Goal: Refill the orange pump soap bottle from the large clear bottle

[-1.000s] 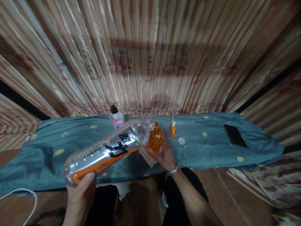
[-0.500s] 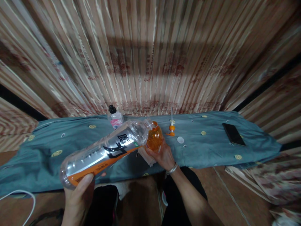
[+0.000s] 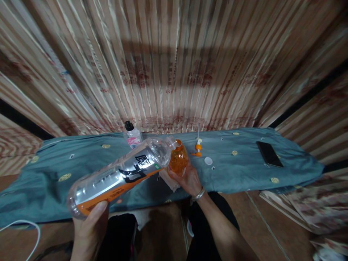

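The left hand [image 3: 88, 232] wraps the base end of a large clear plastic bottle with an orange band and black lettering [image 3: 119, 175], thumb pressed along its near side, the other fingers hidden beneath. The bottle lies tipped almost flat, its neck raised to the right and meeting the mouth of a small round bottle of orange-tinted plastic [image 3: 178, 159]. The right hand [image 3: 189, 179] cups that small bottle from below and behind, fingers curled closed around its belly, a metal bangle [image 3: 198, 195] at the wrist.

The big bottle looks nearly empty, so it is probably light, but its thin walls will likely dent under a hard squeeze and the smooth label may slip; the firm ribbed base, where the hand sits now, seems the best hold. The small bottle seems stiffer and heavier for its size if filled, and is best held round its widest part to keep the mouth steady.

Both bottles hang over the near edge of a blue-grey patterned cloth [image 3: 54, 174] covering a low surface. Just right of them lie an orange pump nozzle with a white tube [image 3: 198, 149] and a small white cap [image 3: 208, 161]. Behind stands a clear bottle with a black cap and pink label [image 3: 132, 135]. A dark phone [image 3: 266, 154] lies far right.
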`<state>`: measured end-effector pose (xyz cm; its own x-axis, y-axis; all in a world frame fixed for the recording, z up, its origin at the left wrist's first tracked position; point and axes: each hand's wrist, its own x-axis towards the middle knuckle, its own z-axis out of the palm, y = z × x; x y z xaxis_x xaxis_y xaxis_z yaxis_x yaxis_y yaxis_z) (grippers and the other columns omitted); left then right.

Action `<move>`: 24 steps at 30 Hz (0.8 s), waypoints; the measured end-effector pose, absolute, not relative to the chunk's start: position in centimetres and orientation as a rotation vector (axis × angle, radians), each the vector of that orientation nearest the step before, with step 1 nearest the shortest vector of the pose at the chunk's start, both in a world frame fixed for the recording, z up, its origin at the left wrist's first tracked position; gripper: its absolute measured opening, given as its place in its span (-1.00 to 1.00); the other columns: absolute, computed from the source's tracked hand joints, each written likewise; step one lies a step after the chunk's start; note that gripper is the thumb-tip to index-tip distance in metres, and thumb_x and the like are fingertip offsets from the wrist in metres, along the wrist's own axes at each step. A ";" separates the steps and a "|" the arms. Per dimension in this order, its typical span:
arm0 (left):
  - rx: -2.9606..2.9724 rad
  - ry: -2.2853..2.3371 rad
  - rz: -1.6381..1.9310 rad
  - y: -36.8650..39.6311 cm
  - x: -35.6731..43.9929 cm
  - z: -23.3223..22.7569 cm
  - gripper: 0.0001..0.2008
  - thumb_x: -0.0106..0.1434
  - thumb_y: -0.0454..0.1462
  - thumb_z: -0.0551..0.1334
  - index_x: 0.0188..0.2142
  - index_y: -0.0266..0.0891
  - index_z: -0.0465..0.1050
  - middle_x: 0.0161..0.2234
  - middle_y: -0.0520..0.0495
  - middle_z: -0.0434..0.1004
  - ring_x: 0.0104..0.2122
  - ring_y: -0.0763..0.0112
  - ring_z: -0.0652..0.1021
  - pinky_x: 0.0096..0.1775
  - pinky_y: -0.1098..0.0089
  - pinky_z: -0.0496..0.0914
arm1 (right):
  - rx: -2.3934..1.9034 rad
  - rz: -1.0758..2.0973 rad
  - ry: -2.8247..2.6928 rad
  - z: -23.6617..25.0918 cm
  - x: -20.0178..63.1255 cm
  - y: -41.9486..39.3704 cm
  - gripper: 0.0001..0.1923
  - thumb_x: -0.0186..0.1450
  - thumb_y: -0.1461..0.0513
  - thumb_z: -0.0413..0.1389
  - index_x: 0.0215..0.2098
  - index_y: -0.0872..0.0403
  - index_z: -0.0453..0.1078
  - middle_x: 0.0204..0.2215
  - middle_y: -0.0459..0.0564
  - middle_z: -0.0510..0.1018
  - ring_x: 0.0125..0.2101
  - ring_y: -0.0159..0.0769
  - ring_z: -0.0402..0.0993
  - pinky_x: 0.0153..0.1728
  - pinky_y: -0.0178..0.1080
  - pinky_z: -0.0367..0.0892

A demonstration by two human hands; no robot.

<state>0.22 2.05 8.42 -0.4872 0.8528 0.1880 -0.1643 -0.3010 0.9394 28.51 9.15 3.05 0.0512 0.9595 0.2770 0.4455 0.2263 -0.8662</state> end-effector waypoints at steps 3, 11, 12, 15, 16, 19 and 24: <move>0.928 1.221 1.870 2.0 0.1 8.4 -0.42 -0.12 -0.10 0.69 -0.08 -0.09 0.69 -0.09 -0.08 0.76 -0.30 0.25 0.68 -0.48 0.43 0.62 | -1.363 0.691 -1.543 3.1 28.4 9.1 -0.28 0.26 0.04 0.37 0.33 0.06 0.40 0.12 0.20 0.78 0.09 0.15 0.79 0.15 0.14 0.70; 0.908 1.244 1.856 1.8 0.7 9.0 -0.41 -0.08 -0.05 0.70 -0.05 -0.08 0.70 0.11 -0.13 0.72 -0.26 0.33 0.66 -0.45 0.51 0.59 | -1.361 0.683 -1.536 3.2 28.4 9.1 -0.24 0.27 0.07 0.39 0.38 0.03 0.38 0.14 0.18 0.77 0.11 0.16 0.78 0.16 0.18 0.70; 0.909 1.248 1.851 1.8 0.6 9.0 -0.41 -0.08 -0.05 0.70 -0.05 -0.08 0.70 0.11 -0.14 0.72 -0.26 0.33 0.66 -0.45 0.50 0.59 | -1.360 0.685 -1.537 3.1 28.4 9.1 -0.22 0.27 0.06 0.39 0.39 0.05 0.36 0.15 0.19 0.77 0.11 0.16 0.78 0.16 0.18 0.69; 0.922 1.248 1.856 2.0 0.1 8.7 -0.38 -0.18 -0.05 0.71 -0.09 -0.10 0.72 0.10 -0.16 0.73 -0.31 0.30 0.65 -0.51 0.45 0.60 | -1.368 0.692 -1.555 2.9 28.5 9.1 -0.18 0.27 0.06 0.39 0.43 0.08 0.33 0.16 0.20 0.76 0.12 0.17 0.77 0.17 0.18 0.69; 0.925 1.247 1.860 2.0 0.0 8.5 -0.38 -0.17 -0.06 0.71 -0.09 -0.10 0.72 0.12 -0.17 0.71 -0.31 0.31 0.65 -0.51 0.45 0.60 | -1.370 0.698 -1.559 2.9 28.5 9.1 -0.17 0.28 0.05 0.39 0.44 0.09 0.32 0.18 0.22 0.75 0.13 0.18 0.76 0.17 0.19 0.69; 0.935 1.229 1.847 2.1 -0.4 8.3 -0.41 -0.14 -0.10 0.70 -0.08 -0.10 0.72 0.17 -0.17 0.69 -0.27 0.31 0.66 -0.48 0.47 0.60 | -1.367 0.721 -1.556 2.8 28.6 9.0 -0.14 0.30 0.01 0.38 0.45 0.14 0.30 0.22 0.29 0.72 0.18 0.23 0.73 0.21 0.25 0.65; 0.905 1.225 1.847 2.0 -0.6 8.0 -0.40 -0.16 -0.10 0.71 -0.10 -0.13 0.72 0.11 -0.19 0.72 -0.26 0.27 0.67 -0.46 0.46 0.61 | -1.368 0.731 -1.541 2.8 28.7 9.0 -0.12 0.31 -0.01 0.37 0.47 0.13 0.28 0.20 0.29 0.72 0.16 0.24 0.74 0.20 0.27 0.65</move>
<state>-0.58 2.01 7.96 -0.4859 0.8598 0.1573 -0.1892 -0.2792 0.9414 28.66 9.00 2.77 0.0404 0.9685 0.2458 0.4225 0.2063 -0.8825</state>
